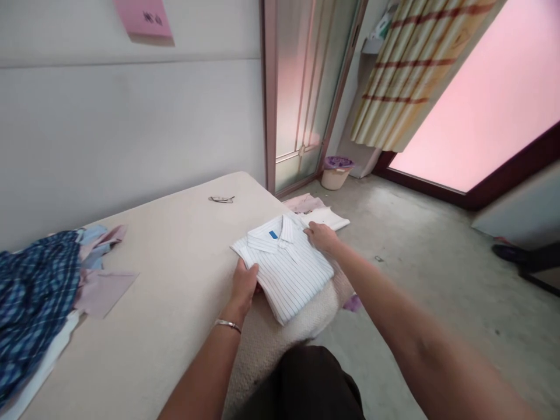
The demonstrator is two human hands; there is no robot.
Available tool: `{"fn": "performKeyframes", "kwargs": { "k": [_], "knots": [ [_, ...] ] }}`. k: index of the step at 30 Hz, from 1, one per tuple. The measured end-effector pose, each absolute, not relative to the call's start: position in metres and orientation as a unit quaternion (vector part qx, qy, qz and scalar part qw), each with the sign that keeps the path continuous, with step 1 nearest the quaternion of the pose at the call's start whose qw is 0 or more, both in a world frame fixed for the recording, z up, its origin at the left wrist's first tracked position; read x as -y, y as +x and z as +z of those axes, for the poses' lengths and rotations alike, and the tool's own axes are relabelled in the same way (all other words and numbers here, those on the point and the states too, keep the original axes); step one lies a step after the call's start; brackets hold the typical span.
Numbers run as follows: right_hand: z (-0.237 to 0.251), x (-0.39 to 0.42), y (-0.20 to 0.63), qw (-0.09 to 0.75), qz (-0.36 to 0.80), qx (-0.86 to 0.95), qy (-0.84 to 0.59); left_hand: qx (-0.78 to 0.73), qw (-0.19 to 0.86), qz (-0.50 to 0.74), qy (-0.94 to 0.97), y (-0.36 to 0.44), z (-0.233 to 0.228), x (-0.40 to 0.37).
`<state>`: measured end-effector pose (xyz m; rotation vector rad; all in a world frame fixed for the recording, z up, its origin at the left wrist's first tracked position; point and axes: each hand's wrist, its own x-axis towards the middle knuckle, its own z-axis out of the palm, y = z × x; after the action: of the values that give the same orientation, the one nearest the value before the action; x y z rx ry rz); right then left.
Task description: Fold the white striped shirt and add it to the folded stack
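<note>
**Both hands on a folded striped shirt at the surface's right edge**

At the far left edge of the surface [175, 280] lies a heap of clothes: a blue checked garment [30, 297] on top, with pale blue and pink pieces [102, 286] spilling out beside it toward the middle. High on the wall above hangs a pink sheet [144, 17]. Near the back edge of the surface, well apart from everything else, lies a small dark item [221, 199], too small to identify.

The left hand [243, 286], with a bangle [227, 324] on its wrist, rests at the shirt's left side; its fingers curl closed around that edge, thumb on top. The shirt [286, 262], white with thin stripes and a blue label inside the collar, lies folded flat at the right edge of the surface, collar pointing to the back. The right hand [321, 236] lies on the shirt's right shoulder near the collar, fingers loosely bent and pressing down rather than gripping.

Just behind the shirt, at the back right corner, sit a folded white garment [326, 217] and a pink one [304, 202]. Farther right, on the floor by the door, stands a bin [336, 172] with a purple liner, below a striped curtain [406, 70].
</note>
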<state>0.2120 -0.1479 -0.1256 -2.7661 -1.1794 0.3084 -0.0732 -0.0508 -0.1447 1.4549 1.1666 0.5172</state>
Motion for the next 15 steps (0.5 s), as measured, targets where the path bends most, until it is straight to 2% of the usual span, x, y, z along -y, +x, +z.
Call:
{"fn": "performKeyframes", "kwargs": {
  "k": [11, 15],
  "knots": [
    [-0.116, 0.158, 0.204, 0.061, 0.086, 0.365, -0.925, -0.512, 0.501, 0.174, 0.676, -0.071, -0.142, 0.053],
    [-0.1, 0.161, 0.185, 0.082, 0.004, 0.353, -0.932, -0.511, 0.466, 0.178, 0.7, -0.073, -0.143, 0.052]
  ]
}}
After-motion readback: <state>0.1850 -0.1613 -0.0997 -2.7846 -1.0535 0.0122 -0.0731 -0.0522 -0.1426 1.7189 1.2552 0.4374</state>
